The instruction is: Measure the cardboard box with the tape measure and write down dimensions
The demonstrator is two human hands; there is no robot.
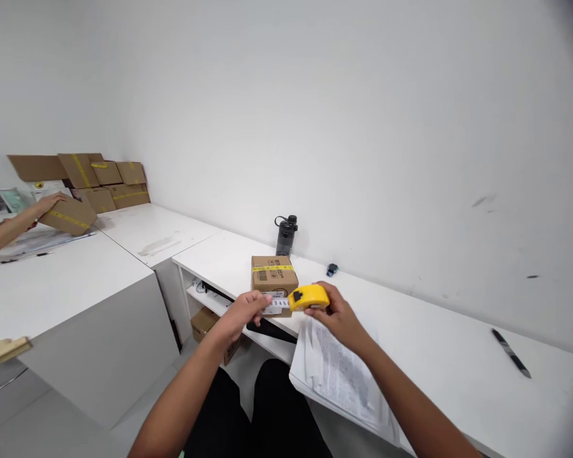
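Note:
A yellow tape measure (310,297) is gripped in my right hand (335,313), its fingers wrapped round the case. A short length of white blade (280,303) runs out to the left. My left hand (245,312) pinches the end of that blade between thumb and fingers. Just behind the blade stands a small cardboard box (273,272) with yellow tape across its top and a label on its near side, partly covered by the tape measure and blade. Whether the blade touches the box I cannot tell.
Printed papers (346,372) lie at the front edge beneath my right arm. A dark bottle (286,236), a watch (332,270) and a pen (510,353) rest on the white desk (424,337). At far left, another person's hand (51,202) holds a carton (69,215) near stacked boxes (106,173).

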